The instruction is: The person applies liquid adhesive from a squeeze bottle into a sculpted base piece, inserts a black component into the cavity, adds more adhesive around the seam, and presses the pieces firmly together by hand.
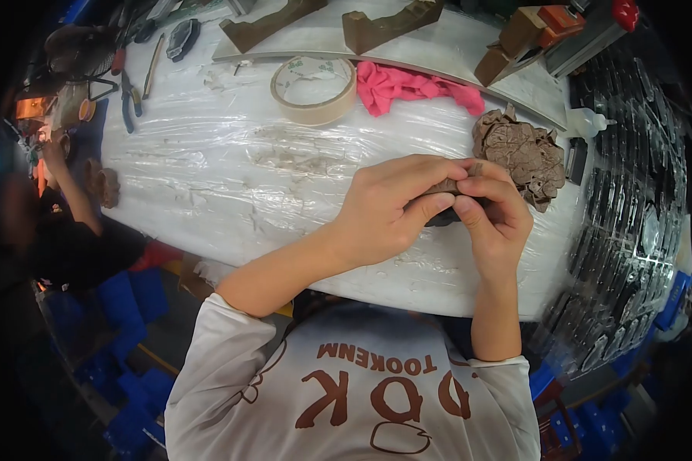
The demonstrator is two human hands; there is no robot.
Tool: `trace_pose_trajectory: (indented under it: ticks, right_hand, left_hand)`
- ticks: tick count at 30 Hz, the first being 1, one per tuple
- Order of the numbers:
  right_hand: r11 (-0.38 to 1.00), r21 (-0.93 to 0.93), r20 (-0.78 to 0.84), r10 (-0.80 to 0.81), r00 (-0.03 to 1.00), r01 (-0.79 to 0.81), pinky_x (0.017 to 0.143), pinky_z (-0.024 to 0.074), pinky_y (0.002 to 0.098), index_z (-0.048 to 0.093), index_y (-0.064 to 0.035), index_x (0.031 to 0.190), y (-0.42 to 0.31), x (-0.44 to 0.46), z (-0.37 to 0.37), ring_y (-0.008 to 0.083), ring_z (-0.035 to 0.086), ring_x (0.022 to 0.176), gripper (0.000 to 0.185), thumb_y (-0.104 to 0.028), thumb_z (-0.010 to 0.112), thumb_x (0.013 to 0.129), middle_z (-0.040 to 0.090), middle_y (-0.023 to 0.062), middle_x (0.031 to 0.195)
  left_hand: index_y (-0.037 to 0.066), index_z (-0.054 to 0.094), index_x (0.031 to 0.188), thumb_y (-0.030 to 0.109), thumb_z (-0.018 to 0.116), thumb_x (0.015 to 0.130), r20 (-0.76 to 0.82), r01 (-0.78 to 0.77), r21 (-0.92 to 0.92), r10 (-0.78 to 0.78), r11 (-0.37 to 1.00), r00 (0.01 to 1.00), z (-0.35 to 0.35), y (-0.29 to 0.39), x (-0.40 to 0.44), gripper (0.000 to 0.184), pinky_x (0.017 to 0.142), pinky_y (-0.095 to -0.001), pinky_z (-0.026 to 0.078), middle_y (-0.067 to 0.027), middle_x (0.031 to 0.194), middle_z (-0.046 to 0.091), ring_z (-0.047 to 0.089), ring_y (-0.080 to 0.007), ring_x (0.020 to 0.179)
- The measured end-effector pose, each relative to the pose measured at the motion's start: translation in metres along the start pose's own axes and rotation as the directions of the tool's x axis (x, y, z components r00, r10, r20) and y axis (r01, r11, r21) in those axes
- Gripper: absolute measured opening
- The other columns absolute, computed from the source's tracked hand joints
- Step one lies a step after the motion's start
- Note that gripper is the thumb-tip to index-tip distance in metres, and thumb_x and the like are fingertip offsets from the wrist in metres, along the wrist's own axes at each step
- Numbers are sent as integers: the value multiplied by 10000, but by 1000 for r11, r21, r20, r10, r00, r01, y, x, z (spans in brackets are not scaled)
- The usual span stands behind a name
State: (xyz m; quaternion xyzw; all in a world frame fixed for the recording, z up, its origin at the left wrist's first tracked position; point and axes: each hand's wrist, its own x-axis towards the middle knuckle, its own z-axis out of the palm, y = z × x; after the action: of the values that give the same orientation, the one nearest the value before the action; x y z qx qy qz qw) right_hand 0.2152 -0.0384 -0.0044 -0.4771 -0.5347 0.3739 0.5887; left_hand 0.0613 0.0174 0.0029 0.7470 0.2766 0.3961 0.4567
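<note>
My left hand (384,206) and my right hand (494,209) meet above the table, fingertips nearly touching. Both pinch a small piece of brown clay-like material (444,187), mostly covered by the fingers. Under the fingers a dark object (443,220) shows in part; its kind is hidden. Just beyond my right hand lies a big crumpled lump of the same brown material (521,154).
A plastic-wrapped table (207,180) carries a roll of tape (315,92), a pink cloth (407,88) and pliers (131,104). Brown blocks (384,24) stand on a metal plate. Racked dark parts (619,207) are at right, near a squeeze bottle (588,123). Another person's arm (73,180) is at left.
</note>
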Motion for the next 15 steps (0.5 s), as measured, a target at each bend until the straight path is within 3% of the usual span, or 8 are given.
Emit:
trace_pose_trajectory:
  ticks: [7, 9, 13, 15]
  right_hand:
    - [991, 102, -5, 91, 996, -90, 756, 456, 254, 617, 10, 939, -3, 1, 4, 174, 551, 909, 206, -1, 661, 738, 548, 117, 1043]
    - [990, -133, 1, 40, 999, -39, 778, 451, 256, 617, 15, 990, -2, 1, 4, 175, 545, 921, 243, -44, 662, 758, 537, 108, 1047]
    - [983, -177, 9, 55, 998, -53, 798, 443, 252, 615, 16, 1022, -4, -1, 7, 172, 536, 939, 263, -65, 653, 775, 524, 105, 1053]
    - [997, -72, -7, 27, 1000, -28, 808, 437, 252, 615, 19, 1019, 2, -3, 7, 170, 531, 943, 257, -64, 649, 779, 514, 107, 1060]
  left_hand:
    - [-14, 563, 1067, 28, 596, 772, -16, -93, 109, 95, 990, 995, -3, 3, 1, 299, 679, -305, 494, -150, 960, 615, 616, -267, 803]
    - [-12, 524, 1124, 31, 569, 790, 28, -43, 114, 40, 993, 999, -6, 5, 0, 339, 697, -316, 486, -158, 968, 599, 600, -288, 825]
    - [-5, 492, 1162, 28, 540, 805, 0, -17, 93, 17, 995, 1000, -4, 4, -4, 361, 709, -322, 478, -161, 968, 584, 583, -298, 832]
    - [-6, 489, 1163, 28, 531, 810, 10, -23, 102, 22, 995, 1000, -3, 3, -5, 357, 693, -322, 473, -158, 959, 576, 574, -293, 810]
